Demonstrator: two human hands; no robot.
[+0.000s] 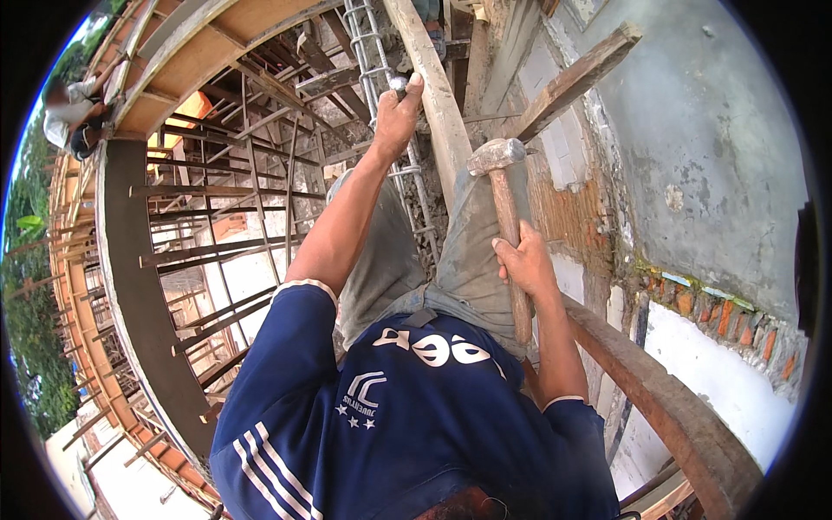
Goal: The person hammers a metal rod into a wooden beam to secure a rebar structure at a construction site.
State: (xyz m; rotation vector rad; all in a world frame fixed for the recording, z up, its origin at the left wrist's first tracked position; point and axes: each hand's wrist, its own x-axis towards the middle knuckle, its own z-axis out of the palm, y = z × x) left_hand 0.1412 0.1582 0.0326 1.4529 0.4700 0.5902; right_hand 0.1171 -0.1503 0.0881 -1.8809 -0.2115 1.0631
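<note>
Over the thigh of my grey trousers [472, 260], my right hand [527, 263] is closing its fingers and thumb round the wooden handle of a hammer [503, 208]. I'm gripping it partway along, with the handle's butt pointing back toward my waist, probably because that is balancing the heavy head better than an end grip. The head is showing right beside the right edge of a pale timber [440, 100]; I cannot tell whether they are touching.

Farther out, my left hand [397, 126] is curling into a fist beside that timber's left edge, its thumb lying along a metal-ended piece [398, 84]. Most of it is hiding inside my grip, so I cannot tell its kind; the raised thumb is likely steadying it. Along the same edge a cage of steel bars [365, 36] is running, its ties presumably spacing the rods.

To my right a brown beam [646, 377] is sloping past my elbow, and beyond the pale timber's right edge a rough plank [576, 85] is slanting up before a grey wall [711, 156].

Out left, thin poles [225, 191] are crossing, seemingly as bracing, below curved wooden boards [199, 65], and near those boards' left end another person [68, 117] is crouching.
</note>
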